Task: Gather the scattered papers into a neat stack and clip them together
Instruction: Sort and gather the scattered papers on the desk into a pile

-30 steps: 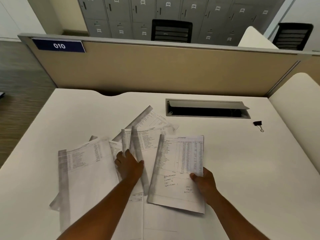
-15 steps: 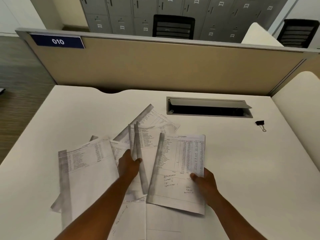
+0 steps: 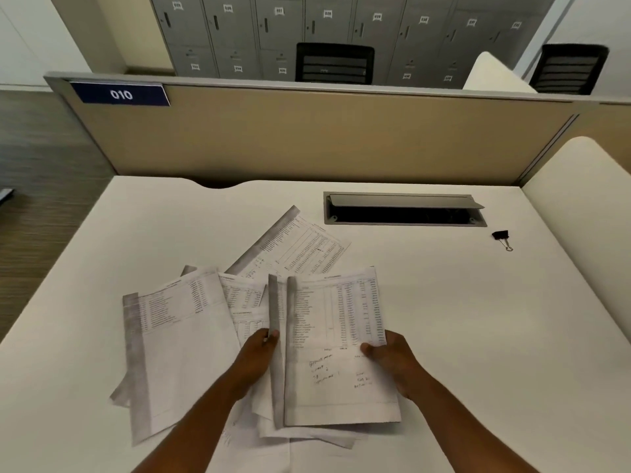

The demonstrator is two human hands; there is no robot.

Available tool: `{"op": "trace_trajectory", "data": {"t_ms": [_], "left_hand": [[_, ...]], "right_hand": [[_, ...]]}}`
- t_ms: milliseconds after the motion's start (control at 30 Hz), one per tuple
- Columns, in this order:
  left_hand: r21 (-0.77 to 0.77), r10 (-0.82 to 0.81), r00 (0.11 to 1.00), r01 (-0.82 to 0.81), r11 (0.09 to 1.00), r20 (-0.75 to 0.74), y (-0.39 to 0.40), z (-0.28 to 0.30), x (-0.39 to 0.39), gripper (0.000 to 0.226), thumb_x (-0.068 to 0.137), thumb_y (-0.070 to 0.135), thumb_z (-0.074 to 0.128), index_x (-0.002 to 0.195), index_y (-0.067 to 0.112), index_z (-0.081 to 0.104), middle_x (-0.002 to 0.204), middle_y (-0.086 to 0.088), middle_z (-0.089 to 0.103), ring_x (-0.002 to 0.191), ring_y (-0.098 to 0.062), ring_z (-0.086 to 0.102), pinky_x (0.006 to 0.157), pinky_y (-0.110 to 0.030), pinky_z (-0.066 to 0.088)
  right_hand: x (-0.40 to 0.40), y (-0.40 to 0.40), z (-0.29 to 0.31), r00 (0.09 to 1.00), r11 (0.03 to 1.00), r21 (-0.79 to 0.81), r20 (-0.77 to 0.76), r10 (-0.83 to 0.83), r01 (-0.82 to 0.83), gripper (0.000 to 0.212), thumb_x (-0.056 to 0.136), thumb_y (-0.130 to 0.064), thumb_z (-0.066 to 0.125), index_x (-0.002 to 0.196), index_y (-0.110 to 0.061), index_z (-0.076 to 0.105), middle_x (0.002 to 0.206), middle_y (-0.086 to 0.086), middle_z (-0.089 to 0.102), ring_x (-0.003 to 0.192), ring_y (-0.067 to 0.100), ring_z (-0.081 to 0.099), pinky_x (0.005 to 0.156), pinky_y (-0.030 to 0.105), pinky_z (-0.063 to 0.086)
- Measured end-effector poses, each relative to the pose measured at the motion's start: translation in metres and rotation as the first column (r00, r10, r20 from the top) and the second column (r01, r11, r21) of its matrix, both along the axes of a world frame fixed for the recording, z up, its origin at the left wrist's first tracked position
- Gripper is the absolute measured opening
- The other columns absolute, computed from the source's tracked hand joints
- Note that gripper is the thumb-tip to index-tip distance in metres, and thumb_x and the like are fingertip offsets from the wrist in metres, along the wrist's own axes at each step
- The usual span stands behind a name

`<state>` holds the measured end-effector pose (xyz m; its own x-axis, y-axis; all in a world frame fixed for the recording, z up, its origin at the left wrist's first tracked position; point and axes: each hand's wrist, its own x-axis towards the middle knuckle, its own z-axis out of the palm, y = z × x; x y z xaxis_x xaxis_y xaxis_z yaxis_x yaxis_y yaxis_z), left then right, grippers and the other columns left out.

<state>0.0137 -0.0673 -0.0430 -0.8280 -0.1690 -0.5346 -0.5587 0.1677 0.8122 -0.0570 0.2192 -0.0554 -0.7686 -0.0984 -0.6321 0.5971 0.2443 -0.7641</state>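
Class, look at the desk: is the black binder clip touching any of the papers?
Apart. The head view shows the binder clip lying alone, with bare desk between it and the papers.

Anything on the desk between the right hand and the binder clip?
Nothing: in the head view, only bare white desk lies between the right hand, gripping the printed sheet, and the binder clip. The cable tray sits farther back, off that line.

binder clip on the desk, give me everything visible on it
The binder clip is small, with a black body and thin wire handles that look like metal, one loop stretching toward the person. It lies on the white desk, right of the open cable tray and near the desk's right edge. Only the desk touches it; papers and both hands are well clear.
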Motion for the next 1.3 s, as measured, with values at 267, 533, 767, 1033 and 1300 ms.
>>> {"op": "trace_trajectory", "data": {"t_ms": [267, 533, 767, 1033, 1300], "left_hand": [[-0.068, -0.005, 0.999, 0.002, 0.998, -0.038, 0.023, 0.004, 0.014, 0.060, 0.094, 0.010, 0.062, 0.147, 0.018, 0.035, 0.148, -0.003, 0.045, 0.136, -0.025, 0.042, 0.112, -0.049, 0.039], [0.205, 0.084, 0.977, -0.043, 0.978, -0.196, 0.023, 0.032, 0.020, 0.047, 0.097, 0.023, 0.058, 0.136, 0.041, 0.039, 0.140, 0.006, 0.054, 0.125, -0.022, 0.058, 0.097, -0.045, 0.053], [0.004, -0.065, 0.942, 0.070, 0.998, -0.331, 0.038, 0.058, 0.009, 0.045, 0.092, 0.050, 0.046, 0.135, 0.039, 0.035, 0.134, 0.014, 0.052, 0.121, -0.007, 0.054, 0.084, -0.011, 0.051], [0.077, 0.180, 0.783, -0.168, 0.983, -0.596, 0.058, 0.091, -0.003, 0.050, 0.086, 0.062, 0.050, 0.128, 0.037, 0.038, 0.117, 0.026, 0.058, 0.111, -0.003, 0.060, 0.081, -0.020, 0.055], [-0.002, 0.128, 0.743, -0.172, 0.985, -0.657, 0.057, 0.089, -0.004, 0.043, 0.078, 0.050, 0.062, 0.106, 0.020, 0.049, 0.094, 0.020, 0.058, 0.089, -0.007, 0.059, 0.080, -0.033, 0.051]], "right_hand": [[0.018, -0.015, 0.002, 0.992, 0.990, 0.094, -0.064, 0.110, -0.103, 0.046, 0.091, -0.012, 0.073, 0.135, -0.017, 0.062, 0.131, 0.003, 0.069, 0.110, 0.023, 0.070, 0.096, 0.044, 0.059], [0.014, -0.006, 0.032, 0.967, 0.979, -0.148, -0.195, -0.167, 0.139, 0.083, 0.071, -0.034, 0.092, 0.137, -0.033, 0.040, 0.121, -0.002, 0.068, 0.108, 0.020, 0.071, 0.084, 0.037, 0.063], [0.008, -0.009, 0.065, 0.927, 0.964, -0.239, -0.322, -0.191, 0.116, 0.036, 0.088, -0.015, 0.078, 0.122, -0.016, 0.066, 0.118, 0.006, 0.075, 0.103, 0.029, 0.074, 0.088, 0.050, 0.062], [0.011, -0.016, 0.102, 0.752, 0.939, -0.317, -0.586, -0.303, 0.132, 0.035, 0.084, -0.027, 0.079, 0.116, -0.027, 0.064, 0.113, -0.004, 0.073, 0.108, 0.022, 0.070, 0.090, 0.043, 0.062], [0.016, -0.013, 0.094, 0.708, 0.953, -0.269, -0.645, -0.286, 0.140, 0.047, 0.079, -0.009, 0.087, 0.118, -0.024, 0.067, 0.110, -0.005, 0.075, 0.103, 0.010, 0.072, 0.079, 0.020, 0.057]]}}
